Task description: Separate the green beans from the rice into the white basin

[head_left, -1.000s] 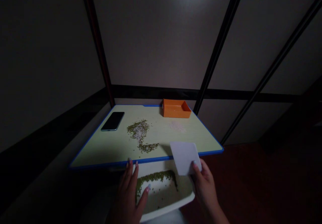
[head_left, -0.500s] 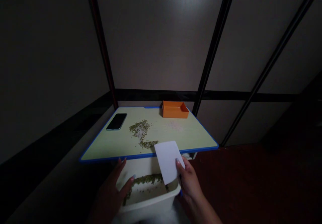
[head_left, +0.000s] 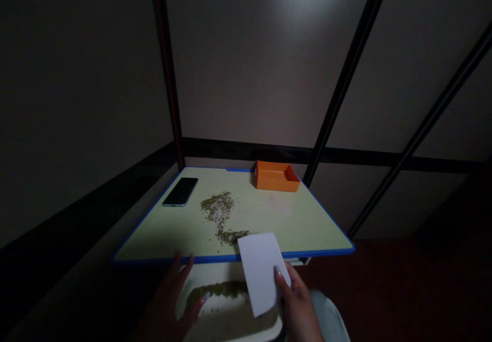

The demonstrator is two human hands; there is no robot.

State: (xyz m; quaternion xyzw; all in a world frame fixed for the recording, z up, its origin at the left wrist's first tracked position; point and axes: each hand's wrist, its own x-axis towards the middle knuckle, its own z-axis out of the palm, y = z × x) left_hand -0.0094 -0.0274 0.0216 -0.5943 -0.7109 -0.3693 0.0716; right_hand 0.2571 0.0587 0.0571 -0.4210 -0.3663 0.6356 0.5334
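My right hand (head_left: 298, 296) pinches a white card (head_left: 261, 273) by its right edge, thumb on top. The card slants over the table's front edge, and its upper left corner reaches a small heap of greenish seed-like grains (head_left: 230, 237). Below the edge is a white plastic bin (head_left: 274, 329) with a band of similar grains (head_left: 223, 288) inside. My left hand (head_left: 175, 296) is at the bin's left side, fingers apart and thumb over the inside. Whether it touches the rim is too dark to tell. Farther back lies a larger patch of grains (head_left: 217, 206) mixed with whitish bits.
The pale table (head_left: 154, 237) has a blue rim. A phone (head_left: 180, 192) lies at its left, and an orange open box (head_left: 274, 178) stands at the back right. Pale pinkish bits (head_left: 277, 204) lie before the box. Dark-framed wall panels (head_left: 246, 65) rise behind.
The view has shifted, so the table appears lower and larger. My right hand still holds the card over the front edge; my left hand stays spread by the bin.
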